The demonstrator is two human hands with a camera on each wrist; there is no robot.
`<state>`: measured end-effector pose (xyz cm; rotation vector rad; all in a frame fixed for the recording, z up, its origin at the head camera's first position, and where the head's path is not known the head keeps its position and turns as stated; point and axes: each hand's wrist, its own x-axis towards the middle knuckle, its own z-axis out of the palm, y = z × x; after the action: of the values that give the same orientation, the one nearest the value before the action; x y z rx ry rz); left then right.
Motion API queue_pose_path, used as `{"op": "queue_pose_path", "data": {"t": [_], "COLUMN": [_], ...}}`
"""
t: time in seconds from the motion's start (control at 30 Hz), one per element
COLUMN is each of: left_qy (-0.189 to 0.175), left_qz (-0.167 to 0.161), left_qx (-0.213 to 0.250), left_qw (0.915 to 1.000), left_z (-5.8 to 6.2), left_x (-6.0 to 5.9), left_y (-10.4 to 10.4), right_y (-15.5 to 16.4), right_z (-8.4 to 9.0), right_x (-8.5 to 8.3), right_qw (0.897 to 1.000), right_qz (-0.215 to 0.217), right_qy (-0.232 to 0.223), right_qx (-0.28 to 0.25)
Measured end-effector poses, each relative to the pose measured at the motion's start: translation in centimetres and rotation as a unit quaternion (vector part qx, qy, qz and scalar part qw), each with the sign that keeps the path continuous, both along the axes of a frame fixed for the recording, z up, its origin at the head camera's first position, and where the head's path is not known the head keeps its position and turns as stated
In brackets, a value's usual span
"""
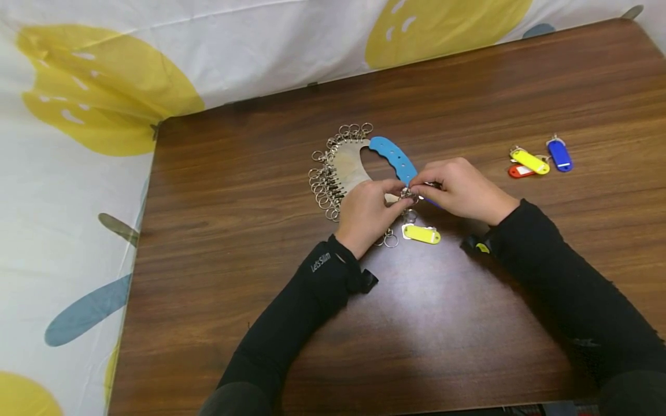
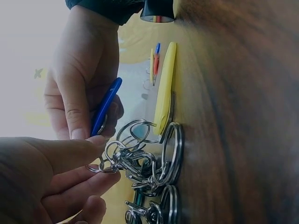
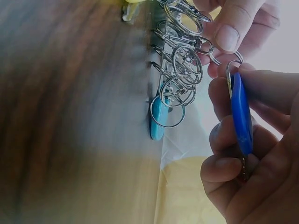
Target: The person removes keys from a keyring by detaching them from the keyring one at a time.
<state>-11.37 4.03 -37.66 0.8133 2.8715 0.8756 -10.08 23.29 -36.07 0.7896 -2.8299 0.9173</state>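
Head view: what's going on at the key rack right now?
Both hands meet over the blue-handled rack on the table. The right hand pinches a blue tag; the left hand pinches a clip among the rings. A yellow tag lies below; three more tags lie to the right.

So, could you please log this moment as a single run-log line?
left hand: pinches snap clip | right hand: holds blue key tag | yellow key tag: on table

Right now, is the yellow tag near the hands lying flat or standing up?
Lying flat. The yellow tag rests flat on the table, just below the left hand.
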Motion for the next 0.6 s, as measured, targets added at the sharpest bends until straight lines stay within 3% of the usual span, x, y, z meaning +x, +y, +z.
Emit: {"op": "queue_pose_path", "data": {"t": [0.6], "left_qy": [0.020], "left_qz": [-0.013], "left_qx": [-0.008], "left_qw": [0.9997], "left_z": [0.00], "left_x": [-0.01], "left_y": [-0.08], "right_y": [-0.03], "right_z": [-0.04], "right_x": [0.02], "right_qw": [1.000], "right_qz": [0.003], "right_qy": [-0.002], "right_qx": [0.001]}}
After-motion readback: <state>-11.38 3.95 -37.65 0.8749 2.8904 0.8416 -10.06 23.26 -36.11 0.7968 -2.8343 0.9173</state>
